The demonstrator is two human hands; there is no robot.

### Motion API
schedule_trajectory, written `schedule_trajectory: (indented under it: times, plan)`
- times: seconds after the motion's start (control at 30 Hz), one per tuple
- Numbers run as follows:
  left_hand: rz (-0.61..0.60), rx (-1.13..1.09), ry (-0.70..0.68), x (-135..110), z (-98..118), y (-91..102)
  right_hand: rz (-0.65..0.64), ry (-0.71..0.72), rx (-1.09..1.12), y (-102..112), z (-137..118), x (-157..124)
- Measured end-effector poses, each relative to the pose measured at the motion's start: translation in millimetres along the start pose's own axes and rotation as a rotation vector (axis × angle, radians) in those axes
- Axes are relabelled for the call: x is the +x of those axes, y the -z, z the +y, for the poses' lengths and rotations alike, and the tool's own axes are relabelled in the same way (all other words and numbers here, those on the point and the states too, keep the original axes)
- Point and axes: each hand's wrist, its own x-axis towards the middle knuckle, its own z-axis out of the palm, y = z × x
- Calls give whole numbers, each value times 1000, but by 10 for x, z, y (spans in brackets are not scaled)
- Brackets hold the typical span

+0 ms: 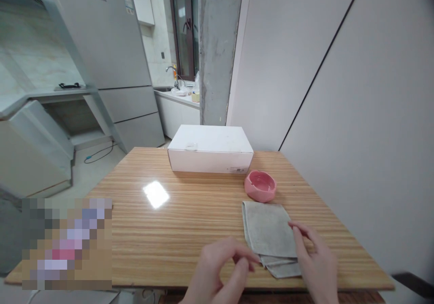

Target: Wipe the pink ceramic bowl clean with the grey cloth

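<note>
A folded grey-green cloth (269, 229) lies near the front right of the wooden table, its layers fanned out unevenly along the near edge. My left hand (220, 268) is at the cloth's near left corner, fingers bent and thumb apart from the index finger; the fingertips reach the cloth's edge. At the right edge, my right hand (315, 261) has thumb and index fingertips close together on the cloth's side. Just beyond the cloth sits a pink faceted bowl (260, 186), upright, with nothing visible inside.
A closed white box (210, 159) stands at the table's far edge. The wooden tabletop (190, 213) carries a blurred-out patch (68, 245) at its left. A pale wall (339, 114) runs along the right; a fridge (111, 60) and sink counter are behind.
</note>
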Motion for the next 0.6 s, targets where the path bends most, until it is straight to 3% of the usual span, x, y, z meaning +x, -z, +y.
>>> schedule_trajectory:
  times: [0.13, 0.27, 0.37, 0.47, 0.6]
  plan:
    - [-84, 298, 124, 472, -265, -268, 72, 100, -259, -8, 214, -199]
    - [-78, 560, 185, 605, -502, -530, 17, -47, -267, 18, 255, -267]
    - [9, 535, 149, 787, -536, -672, -44, -188, -179, 32, 252, -257]
    - [121, 386, 117, 1153, -546, -813, -43, -238, -132, 43, 233, -247]
    - [172, 309, 186, 1611, -645, -1056, -18, -305, -22, 52, 243, -268]
